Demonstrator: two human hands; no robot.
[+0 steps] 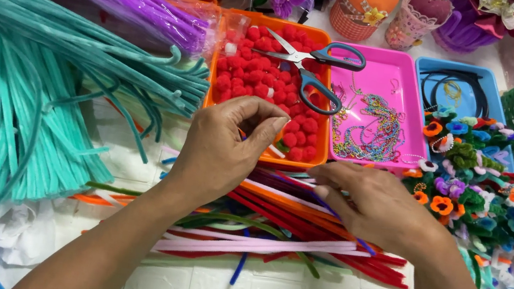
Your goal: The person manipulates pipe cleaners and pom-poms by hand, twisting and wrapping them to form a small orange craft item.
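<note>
We see the left hand (223, 149) raised over the near edge of the orange tray (274, 25) of red pompoms (261, 76), its fingers (267, 125) pinched together on something too small to tell. The right hand (374, 208) lies flat on the heap of pipe cleaners (278, 227) at the counter's middle, fingers clenched around a thin blue one (361, 245). Scissors (314, 64) rest open across the tray, beside the pink tray (406, 68) of bead chains. Teal pipe cleaners (40, 82) fan out on the counter's left side.
</note>
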